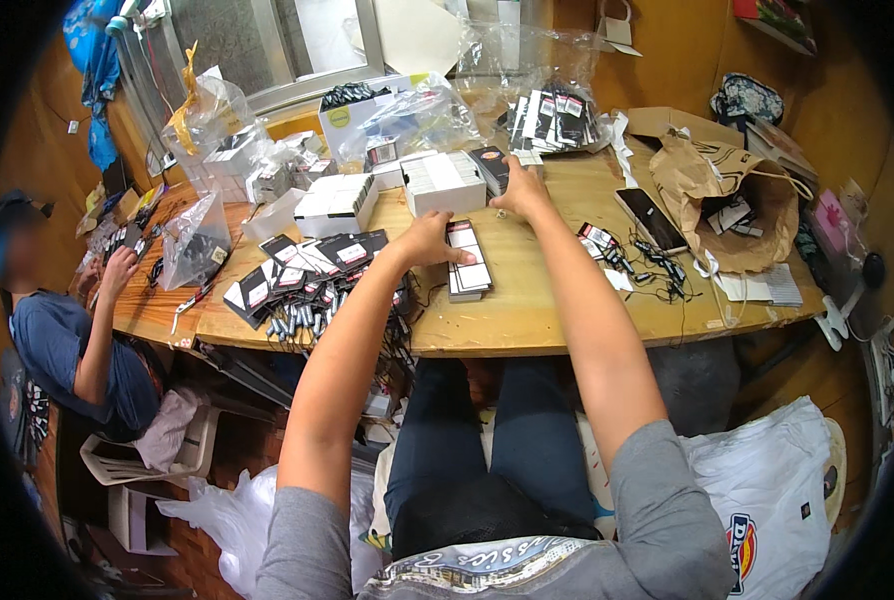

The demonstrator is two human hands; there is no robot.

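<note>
My left hand (433, 242) is closed around the upper part of a neat stack of black-and-white cards (469, 272) lying near the table's front edge, thumb on its face. Farther back, my right hand (520, 190) grips the right side of a stack of black cards (487, 162). That stack sits against an open white box (445, 182) packed with pale card edges. Left of my left hand lies a spread heap of black tags (307, 268) with cords and small dark ends hanging toward the table edge.
A second filled white box (335, 206) stands left. Behind are a carton (342, 118) and bagged tags (557, 118). To the right lie corded tags (637, 262), a phone (651, 220) and an open paper bag (732, 200). A co-worker (87, 330) sits left by a plastic bag (195, 240).
</note>
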